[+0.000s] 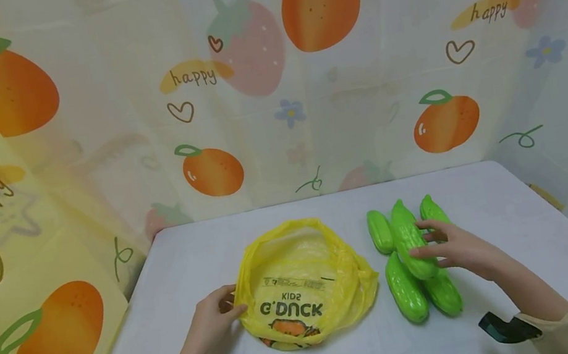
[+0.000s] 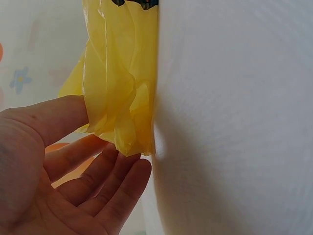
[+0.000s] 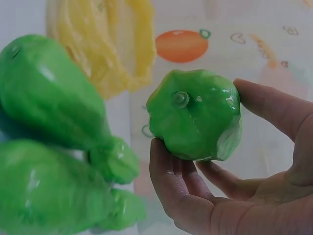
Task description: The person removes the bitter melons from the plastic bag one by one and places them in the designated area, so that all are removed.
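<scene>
A yellow plastic bag (image 1: 348,291) with a printed duck design lies on the white table, its mouth spread wide. My left hand (image 1: 212,317) pinches the bag's left rim; in the left wrist view, the thumb lies against the yellow plastic (image 2: 115,73) and the fingers curl beneath its edge. On the right, my right hand (image 1: 456,248) grips a shiny green toy cucumber (image 1: 408,231) between thumb and fingers. The right wrist view shows this cucumber (image 3: 195,115) end-on, raised above the others. Several more cucumbers (image 1: 408,297) lie around and below it on the table.
The table (image 1: 172,252) wears a white cover. Behind it and at the sides hang curtains (image 1: 267,142) printed with oranges, strawberries and hearts. Dark straps (image 1: 509,328) circle both wrists. The cucumbers lie just right of the bag.
</scene>
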The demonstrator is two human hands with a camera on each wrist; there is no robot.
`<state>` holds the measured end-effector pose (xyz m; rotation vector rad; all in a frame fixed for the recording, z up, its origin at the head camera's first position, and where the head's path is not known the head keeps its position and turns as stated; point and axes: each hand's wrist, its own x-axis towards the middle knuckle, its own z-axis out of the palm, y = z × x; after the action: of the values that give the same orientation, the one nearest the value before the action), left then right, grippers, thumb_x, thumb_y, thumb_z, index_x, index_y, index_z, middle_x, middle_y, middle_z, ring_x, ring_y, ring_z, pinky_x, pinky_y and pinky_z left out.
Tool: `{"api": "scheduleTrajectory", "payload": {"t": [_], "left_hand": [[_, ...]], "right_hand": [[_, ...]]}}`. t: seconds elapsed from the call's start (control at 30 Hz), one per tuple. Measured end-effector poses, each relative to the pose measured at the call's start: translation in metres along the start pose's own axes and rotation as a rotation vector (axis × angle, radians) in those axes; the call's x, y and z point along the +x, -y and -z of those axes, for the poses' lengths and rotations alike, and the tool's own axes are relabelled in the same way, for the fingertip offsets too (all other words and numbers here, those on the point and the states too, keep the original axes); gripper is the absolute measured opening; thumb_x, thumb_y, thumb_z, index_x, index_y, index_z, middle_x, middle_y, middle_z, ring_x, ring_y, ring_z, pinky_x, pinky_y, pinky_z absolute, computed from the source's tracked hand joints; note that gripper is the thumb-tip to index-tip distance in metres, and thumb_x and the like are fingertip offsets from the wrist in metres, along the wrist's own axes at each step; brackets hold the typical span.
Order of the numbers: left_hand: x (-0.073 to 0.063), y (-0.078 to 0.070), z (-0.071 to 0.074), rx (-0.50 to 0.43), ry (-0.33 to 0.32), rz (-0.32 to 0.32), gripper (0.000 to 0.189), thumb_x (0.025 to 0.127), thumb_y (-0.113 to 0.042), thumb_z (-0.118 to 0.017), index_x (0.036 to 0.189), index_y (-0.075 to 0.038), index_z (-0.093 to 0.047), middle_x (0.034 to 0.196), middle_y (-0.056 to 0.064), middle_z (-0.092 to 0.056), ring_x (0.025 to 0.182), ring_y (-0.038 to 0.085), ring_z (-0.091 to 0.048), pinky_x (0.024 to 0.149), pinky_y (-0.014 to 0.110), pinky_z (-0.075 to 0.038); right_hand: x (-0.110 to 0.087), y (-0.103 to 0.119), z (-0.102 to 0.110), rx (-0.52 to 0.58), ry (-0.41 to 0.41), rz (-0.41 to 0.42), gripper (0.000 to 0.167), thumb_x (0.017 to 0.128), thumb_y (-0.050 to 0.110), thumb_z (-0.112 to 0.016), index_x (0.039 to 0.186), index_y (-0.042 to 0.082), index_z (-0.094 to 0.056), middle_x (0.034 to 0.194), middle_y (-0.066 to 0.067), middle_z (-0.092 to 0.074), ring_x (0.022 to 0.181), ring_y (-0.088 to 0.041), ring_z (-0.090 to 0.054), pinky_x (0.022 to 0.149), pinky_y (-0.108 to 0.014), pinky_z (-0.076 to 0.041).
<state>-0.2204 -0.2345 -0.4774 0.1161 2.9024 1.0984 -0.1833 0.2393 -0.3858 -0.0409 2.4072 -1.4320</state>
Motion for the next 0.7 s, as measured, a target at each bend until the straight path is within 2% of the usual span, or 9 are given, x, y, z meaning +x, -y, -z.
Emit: {"api": "scheduleTrajectory", "payload": {"t": [0.7], "left_hand": [[0.002, 0.002, -0.001, 0.004, 0.004, -0.005, 0.045, 0.080, -0.029, -0.076, 0.122, -0.016, -0.063, 0.096, -0.001, -0.065, 0.085, 0.012, -0.060, 0.073, 0.031, -0.050]], "right_hand": [[-0.021, -0.040, 0.029, -0.074, -0.030, -0.106, 0.089, 0.089, 0.042, -0.062, 0.146, -0.007, -0.014, 0.140, -0.038, -0.029, 0.122, -0.045, -0.046, 0.089, -0.048, -0.049]]}}
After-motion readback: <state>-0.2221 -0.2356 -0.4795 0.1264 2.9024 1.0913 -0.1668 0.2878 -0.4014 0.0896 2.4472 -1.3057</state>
